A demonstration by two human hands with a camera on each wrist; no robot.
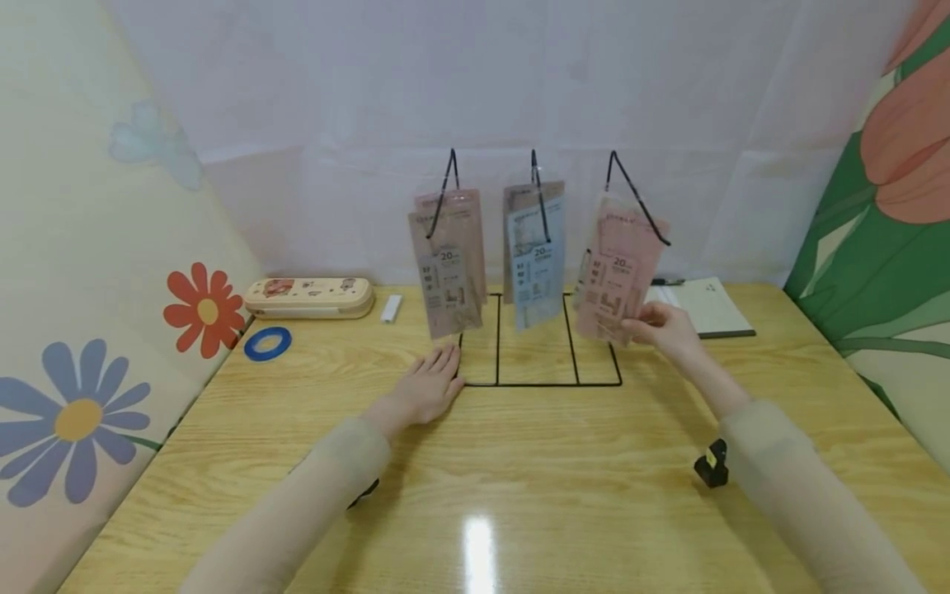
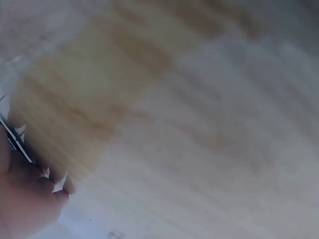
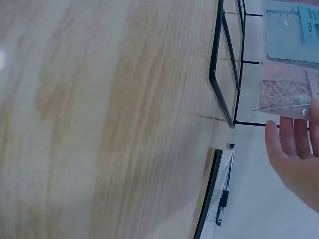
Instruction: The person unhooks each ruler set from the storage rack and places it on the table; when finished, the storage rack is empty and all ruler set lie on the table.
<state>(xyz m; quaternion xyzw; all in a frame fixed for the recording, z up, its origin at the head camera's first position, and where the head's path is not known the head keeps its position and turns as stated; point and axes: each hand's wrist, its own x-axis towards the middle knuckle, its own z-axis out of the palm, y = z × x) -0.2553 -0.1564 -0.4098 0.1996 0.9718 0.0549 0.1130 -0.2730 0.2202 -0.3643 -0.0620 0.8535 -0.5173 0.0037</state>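
A black wire display rack (image 1: 536,384) stands on the table, with flat ruler packets hanging from its three hooks. My left hand (image 1: 429,386) lies flat with fingers extended at the rack's left front corner, touching the wire. At the right hook, my right hand (image 1: 665,328) pinches the lower right edge of a pink ruler packet (image 1: 622,268) between thumb and fingers. That packet (image 3: 285,97) also shows in the right wrist view, beside the right hand (image 3: 296,154). Blue packets (image 1: 536,272) hang in the middle, and greyish-pink ones (image 1: 448,272) at left.
A cream pencil case (image 1: 310,299), a blue tape ring (image 1: 268,343) and a white eraser-like block (image 1: 391,308) lie at back left. Behind the right hand are a clipboard with paper (image 1: 708,305) and a pen (image 3: 224,196). A white cloth (image 1: 356,206) hangs behind.
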